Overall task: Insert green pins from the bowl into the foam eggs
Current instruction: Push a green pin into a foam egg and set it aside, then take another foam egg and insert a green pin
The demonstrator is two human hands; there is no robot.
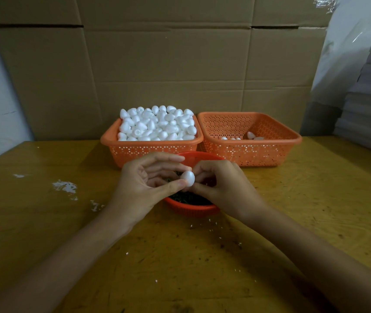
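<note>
A wall of flattened cardboard (157, 64) filled the upper half of the frame, with a stack of grey sheets (369, 98) at the right edge. Below it the yellowish wooden surface (44, 222) took up the whole lower half, scuffed and dotted with white crumbs.

At the centre, against the cardboard, stood two orange perforated baskets side by side, rims nearly touching. The left basket (150, 151) was heaped above its rim with white foam eggs (157, 124). The right basket (259, 152) held only a few eggs (251, 135) on its floor.

Just in front of them, at mid-frame, sat a smaller round red bowl (191, 210), mostly hidden by the hands, with a dark mass of green pins (189, 197) showing inside.

Both bare forearms came up from the lower corners and met over the bowl. The left hand (144, 188) pinched a single foam egg (187, 178) between thumb and fingers, the other fingers loosely curled. The right hand (220, 186) had its fingertips (199, 176) bunched together against the egg's right side; whether they held a pin I could not tell, as any pin there was too small to make out.
</note>
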